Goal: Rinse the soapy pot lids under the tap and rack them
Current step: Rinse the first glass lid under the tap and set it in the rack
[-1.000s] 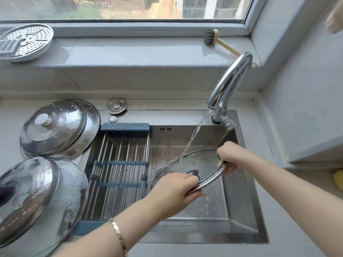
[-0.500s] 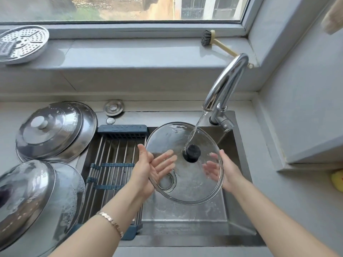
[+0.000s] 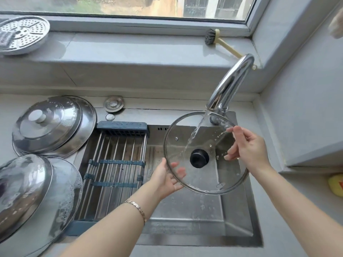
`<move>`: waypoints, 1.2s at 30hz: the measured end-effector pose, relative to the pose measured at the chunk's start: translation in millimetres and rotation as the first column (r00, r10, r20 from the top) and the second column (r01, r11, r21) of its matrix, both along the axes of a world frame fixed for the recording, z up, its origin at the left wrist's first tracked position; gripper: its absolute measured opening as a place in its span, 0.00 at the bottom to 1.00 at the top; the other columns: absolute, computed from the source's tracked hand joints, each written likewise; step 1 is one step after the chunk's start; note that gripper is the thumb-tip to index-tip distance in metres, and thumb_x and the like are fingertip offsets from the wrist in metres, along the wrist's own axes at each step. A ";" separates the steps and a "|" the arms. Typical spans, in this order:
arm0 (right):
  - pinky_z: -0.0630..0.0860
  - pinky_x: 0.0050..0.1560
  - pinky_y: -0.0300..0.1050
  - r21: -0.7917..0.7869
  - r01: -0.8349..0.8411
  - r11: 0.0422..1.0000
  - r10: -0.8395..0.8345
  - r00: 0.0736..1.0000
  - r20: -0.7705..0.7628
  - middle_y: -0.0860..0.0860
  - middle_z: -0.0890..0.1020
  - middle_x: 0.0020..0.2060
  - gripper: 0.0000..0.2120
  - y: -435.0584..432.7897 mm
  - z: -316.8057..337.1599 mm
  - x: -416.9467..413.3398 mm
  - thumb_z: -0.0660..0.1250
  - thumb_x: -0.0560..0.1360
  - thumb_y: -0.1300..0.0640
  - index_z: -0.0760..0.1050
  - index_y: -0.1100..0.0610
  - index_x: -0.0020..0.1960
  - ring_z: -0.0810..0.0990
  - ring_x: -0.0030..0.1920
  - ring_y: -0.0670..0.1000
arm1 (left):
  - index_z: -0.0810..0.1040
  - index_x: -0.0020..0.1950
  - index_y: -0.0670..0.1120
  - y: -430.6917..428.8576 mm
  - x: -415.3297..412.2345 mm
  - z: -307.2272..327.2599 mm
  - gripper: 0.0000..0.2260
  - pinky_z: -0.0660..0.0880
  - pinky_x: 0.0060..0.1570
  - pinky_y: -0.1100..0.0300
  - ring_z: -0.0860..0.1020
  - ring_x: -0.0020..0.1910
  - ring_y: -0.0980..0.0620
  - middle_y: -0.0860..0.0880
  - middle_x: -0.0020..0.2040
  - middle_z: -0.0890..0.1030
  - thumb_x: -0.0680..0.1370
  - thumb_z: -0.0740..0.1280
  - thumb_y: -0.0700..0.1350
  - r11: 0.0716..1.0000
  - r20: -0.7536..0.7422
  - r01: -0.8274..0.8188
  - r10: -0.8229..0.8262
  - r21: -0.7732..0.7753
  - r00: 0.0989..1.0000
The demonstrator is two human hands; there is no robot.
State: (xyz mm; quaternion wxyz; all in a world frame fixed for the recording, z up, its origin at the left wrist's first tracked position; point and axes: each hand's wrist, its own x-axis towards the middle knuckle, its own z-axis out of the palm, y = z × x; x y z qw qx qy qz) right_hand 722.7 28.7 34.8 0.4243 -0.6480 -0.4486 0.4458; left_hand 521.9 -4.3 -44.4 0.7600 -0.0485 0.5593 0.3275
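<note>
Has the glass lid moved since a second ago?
Yes. The glass lid has risen from low in the sink and tipped up; its top rim now reaches the tap spout.

Head view looks down, close over the sink (image 3: 239,216), edges perhaps warped.

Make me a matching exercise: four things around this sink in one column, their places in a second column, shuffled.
Things
1. glass lid
2. dish brush
3. roll-up rack
4. perforated steamer plate

Places
A. left end of the window sill
B. in the stream from the tap
C. across the left half of the sink
D. right part of the window sill, behind the tap

Pairs: 1-B, 2-D, 3-C, 4-A
</note>
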 end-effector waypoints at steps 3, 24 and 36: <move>0.75 0.23 0.38 0.044 0.043 0.998 -0.041 0.998 -0.052 0.50 0.75 0.17 0.13 -1.6 -6.9 -1.7 0.56 0.77 0.48 0.76 0.53 0.44 0.78 0.20 0.49 | 0.72 0.46 0.45 2.3 -9.6 5.5 0.20 0.71 0.59 0.44 0.78 0.51 0.43 0.43 0.49 0.80 0.80 0.51 0.58 0.995 -0.072 -0.028 0.035 0.097 0.997; 0.79 0.32 0.43 -0.474 -0.025 0.880 0.003 0.999 -0.049 0.54 0.78 0.27 0.23 23.4 -76.9 -147.7 0.50 0.80 0.48 0.72 0.60 0.37 0.77 0.25 0.50 | 0.66 0.34 0.46 3.3 -155.4 65.1 0.19 0.81 0.38 0.55 0.83 0.29 0.50 0.45 0.24 0.81 0.80 0.55 0.55 0.925 -0.529 -0.010 0.225 0.379 0.818; 0.75 0.23 0.37 -0.591 -0.071 0.803 -0.002 0.993 -0.122 0.57 0.76 0.31 0.14 -17.9 -64.2 -56.6 0.52 0.81 0.55 0.70 0.62 0.45 0.77 0.24 0.52 | 0.66 0.35 0.43 4.1 -98.2 67.0 0.18 0.81 0.35 0.59 0.84 0.31 0.48 0.43 0.27 0.82 0.81 0.54 0.52 0.849 -0.572 0.314 -0.017 0.426 0.820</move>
